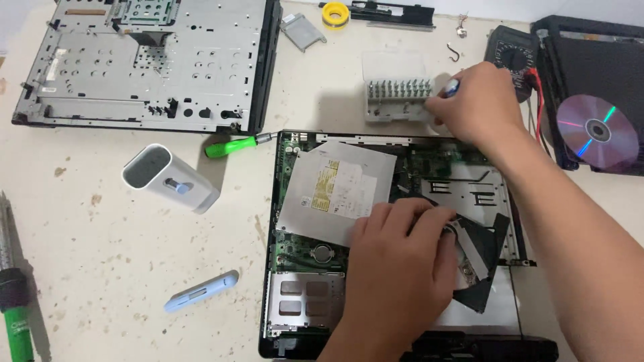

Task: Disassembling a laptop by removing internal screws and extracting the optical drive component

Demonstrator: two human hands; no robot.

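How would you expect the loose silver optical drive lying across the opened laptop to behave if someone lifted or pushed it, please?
The optical drive looks like a flat metal-cased slab, so probably stiff and fairly light. It lies skewed on the laptop chassis, so a push would likely slide it. The left hand rests by its corner; the right hand is at the bit case.

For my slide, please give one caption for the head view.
Left hand rests on open laptop; right hand reaches bit set.
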